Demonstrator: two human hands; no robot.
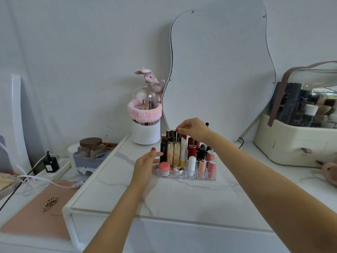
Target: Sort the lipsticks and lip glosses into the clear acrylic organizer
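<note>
A person's 2 bare forearms reach forward over a white marble-patterned tabletop point(182, 196). Near its middle stands a clear acrylic organizer point(182, 175), already holding many upright cosmetics.

The right hand point(193, 129) hovers above the organizer's back row, thumb and forefinger pinching the top of a tall lip gloss tube point(176, 147) with a dark cap and pale peach contents. This tube stands in the back row beside a similar tube point(170, 148). The left hand point(145, 164) rests against the organizer's left side, fingers relaxed and fairly straight, fingertips touching a black lipstick with gold lettering point(163, 148) at the left end.

Further right in the organizer are a white tube with a yellow base point(183, 152), dark red lipsticks point(191, 149), a black lipstick point(202, 150), a white capsule-shaped lip balm point(191, 166) and 3 pink lipsticks point(211, 167). A small pink jar point(165, 166) sits in the front left compartment.

Behind, a wavy-edged mirror point(218, 70) leans on the wall. To its left stands a white brush holder with a clear dome point(145, 121), wrapped in a pink fluffy band, with a pink toy rabbit point(149, 77) on top. At far right is a cream cosmetics case point(295, 143) with a clear lid.
</note>
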